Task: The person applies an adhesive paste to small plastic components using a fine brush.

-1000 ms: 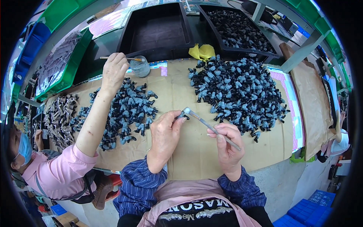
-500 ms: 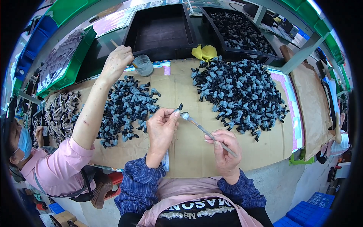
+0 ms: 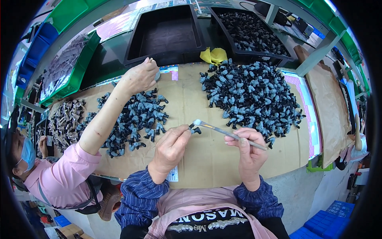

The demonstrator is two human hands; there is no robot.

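My left hand [image 3: 170, 149] pinches a small black and grey moulded figure piece [image 3: 195, 130] above the cardboard-covered table. A slim brush [image 3: 227, 132] with a pale, wet-looking tip is held like a pen in my right hand [image 3: 250, 154]. Its tip meets or hovers just over the piece; which of these I cannot tell. To the right lies a large heap of similar grey and black pieces [image 3: 252, 95]. A smaller heap [image 3: 139, 115] of them is at the left, partly behind a co-worker's arm.
A co-worker's hand [image 3: 141, 77] reaches over a mostly hidden glass jar [image 3: 157, 75]. An empty black tray [image 3: 165, 34] and a black tray of dark pieces [image 3: 254, 34] stand at the back, near a yellow cloth [image 3: 213, 55]. Brownish pieces [image 3: 67, 123] lie far left, below a green crate [image 3: 81, 71].
My left hand has come slightly lower and turned, and the piece now points to the right. My right hand and brush have shifted right, the brush flatter. The co-worker's hand has moved right over the jar.
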